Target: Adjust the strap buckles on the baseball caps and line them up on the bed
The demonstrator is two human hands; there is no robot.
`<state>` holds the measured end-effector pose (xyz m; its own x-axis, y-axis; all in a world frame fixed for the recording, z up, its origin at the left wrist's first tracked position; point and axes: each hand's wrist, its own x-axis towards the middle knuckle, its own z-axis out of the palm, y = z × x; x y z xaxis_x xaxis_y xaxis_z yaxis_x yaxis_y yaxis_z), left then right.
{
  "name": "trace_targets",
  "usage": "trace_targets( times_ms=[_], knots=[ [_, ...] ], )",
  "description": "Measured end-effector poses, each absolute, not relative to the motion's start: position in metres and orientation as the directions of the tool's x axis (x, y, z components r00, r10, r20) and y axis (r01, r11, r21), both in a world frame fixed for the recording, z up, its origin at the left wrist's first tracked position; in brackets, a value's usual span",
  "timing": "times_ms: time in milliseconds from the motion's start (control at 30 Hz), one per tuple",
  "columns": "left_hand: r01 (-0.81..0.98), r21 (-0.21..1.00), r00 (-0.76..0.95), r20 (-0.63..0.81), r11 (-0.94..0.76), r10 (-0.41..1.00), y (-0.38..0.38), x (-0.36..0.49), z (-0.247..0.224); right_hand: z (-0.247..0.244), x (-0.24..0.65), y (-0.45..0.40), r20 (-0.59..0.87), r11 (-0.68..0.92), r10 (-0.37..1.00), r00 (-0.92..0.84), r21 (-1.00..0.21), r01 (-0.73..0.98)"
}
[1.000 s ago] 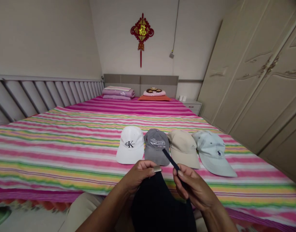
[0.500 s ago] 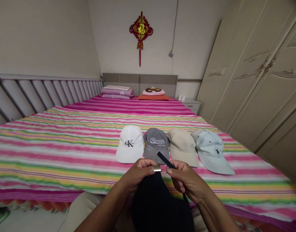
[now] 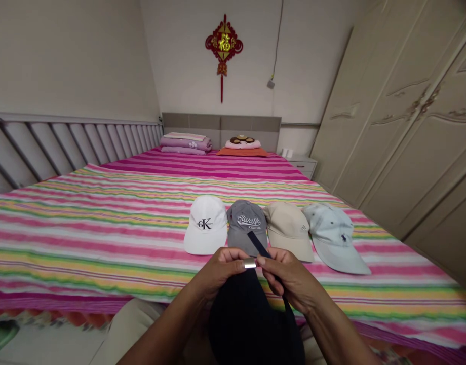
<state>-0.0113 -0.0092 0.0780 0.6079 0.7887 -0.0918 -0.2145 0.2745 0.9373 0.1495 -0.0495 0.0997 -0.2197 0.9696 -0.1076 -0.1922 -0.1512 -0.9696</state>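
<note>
Black cap (image 3: 254,324) below the hands: left hand (image 3: 220,274) pinches metal strap buckle (image 3: 250,263), right hand (image 3: 289,281) pinches fabric strap (image 3: 259,244); grey cap (image 3: 246,223) lies just beyond, on striped bedspread (image 3: 84,243).

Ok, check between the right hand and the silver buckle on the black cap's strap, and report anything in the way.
Nothing visible stands in the way. The right hand pinches the dark strap just beside the silver buckle, which sits at the fingers of the left hand, above the black cap.
</note>
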Motion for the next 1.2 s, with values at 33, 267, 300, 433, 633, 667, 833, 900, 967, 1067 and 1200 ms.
trace_targets(
  times_ms=[33,267,300,433,633,667,833,900,967,1067,1200],
  knots=[
    [-0.211,0.938,0.605,-0.096,0.276,0.790,-0.009,-0.012,0.078,0.099,0.149,-0.049,-0.114,-0.155,0.969,-0.217,-0.970,-0.186],
    [-0.201,0.949,0.596,-0.079,0.244,0.799,-0.010,-0.012,0.079,0.099,0.148,-0.045,-0.147,-0.184,0.969,-0.198,-0.965,-0.185],
    [-0.200,0.951,0.598,-0.072,0.235,0.798,-0.010,-0.011,0.079,0.099,0.147,-0.045,-0.149,-0.186,0.969,-0.196,-0.965,-0.183],
    [-0.181,0.960,0.599,-0.066,0.216,0.798,-0.012,-0.010,0.082,0.098,0.147,-0.044,-0.162,-0.200,0.966,-0.201,-0.962,-0.184],
    [-0.158,0.966,0.575,-0.078,0.205,0.814,-0.014,-0.010,0.083,0.098,0.145,-0.044,-0.160,-0.210,0.963,-0.215,-0.950,-0.231],
    [-0.160,0.967,0.577,-0.069,0.196,0.814,-0.014,-0.010,0.081,0.098,0.145,-0.044,-0.157,-0.212,0.963,-0.220,-0.945,-0.251],
    [-0.281,0.959,0.558,0.133,0.035,0.819,-0.014,-0.009,0.074,0.095,0.143,-0.044,-0.146,-0.228,0.957,-0.249,-0.912,-0.340],
    [-0.289,0.957,0.516,0.174,-0.022,0.839,-0.016,-0.007,0.073,0.093,0.142,-0.045,-0.162,-0.241,0.956,-0.243,-0.906,-0.347],
    [-0.243,0.967,0.456,0.187,-0.080,0.870,-0.018,-0.003,0.074,0.092,0.139,-0.045,-0.174,-0.244,0.959,-0.224,-0.909,-0.338],
    [-0.184,0.974,0.381,0.193,-0.130,0.904,-0.022,-0.001,0.075,0.090,0.138,-0.045,-0.165,-0.233,0.961,-0.222,-0.915,-0.329],
    [-0.248,0.969,0.363,0.093,-0.001,0.927,-0.021,-0.006,0.076,0.092,0.148,-0.044,-0.135,-0.193,0.976,-0.170,-0.898,-0.395]
  ],
)
